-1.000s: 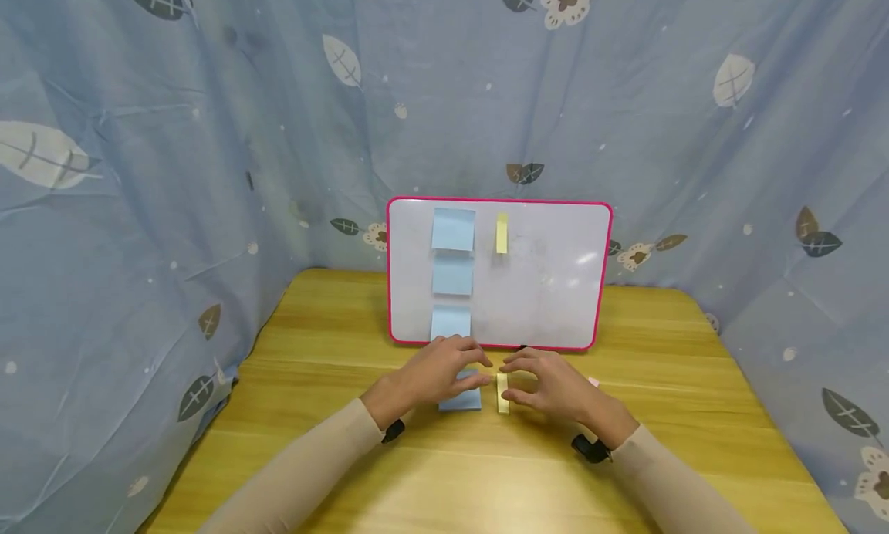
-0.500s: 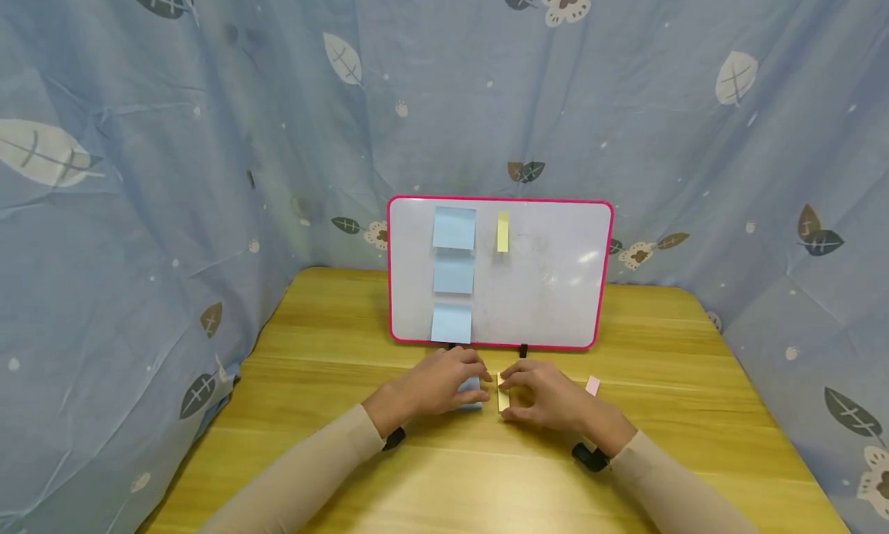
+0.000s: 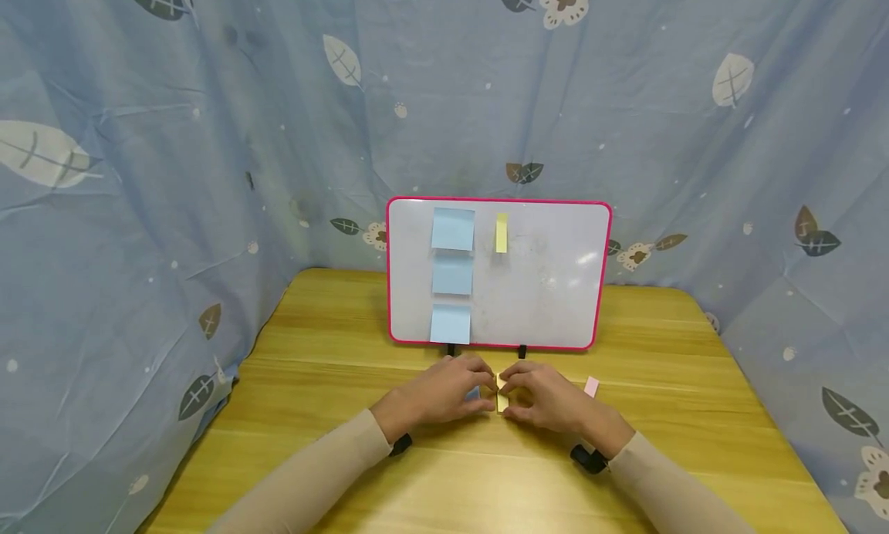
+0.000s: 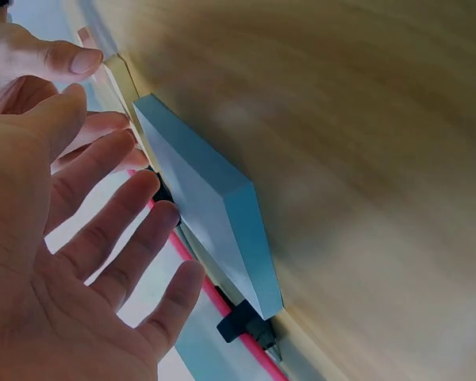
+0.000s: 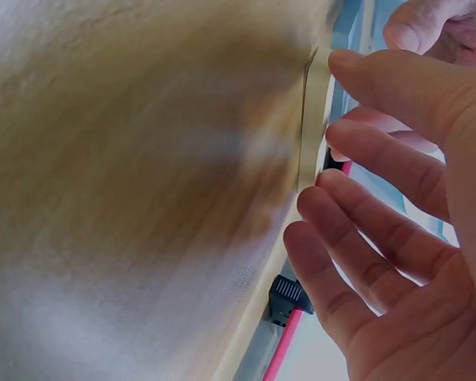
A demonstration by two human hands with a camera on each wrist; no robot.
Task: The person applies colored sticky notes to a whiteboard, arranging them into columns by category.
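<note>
Yellow pad (image 3: 503, 400) lies between empty, spread left fingers (image 4: 139, 246) and curved right fingers (image 5: 345, 238), whose grip is unclear.

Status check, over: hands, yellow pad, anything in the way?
Left hand at yellow pad, fingers relaxed; right hand at its other side, grip unclear. Yellow pad on table. Possible obstacle: blue pad, close beside left hand.

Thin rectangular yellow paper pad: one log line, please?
yellow pad; on yellowish wooden table; right hand: at both ends; left hand: near it
</note>
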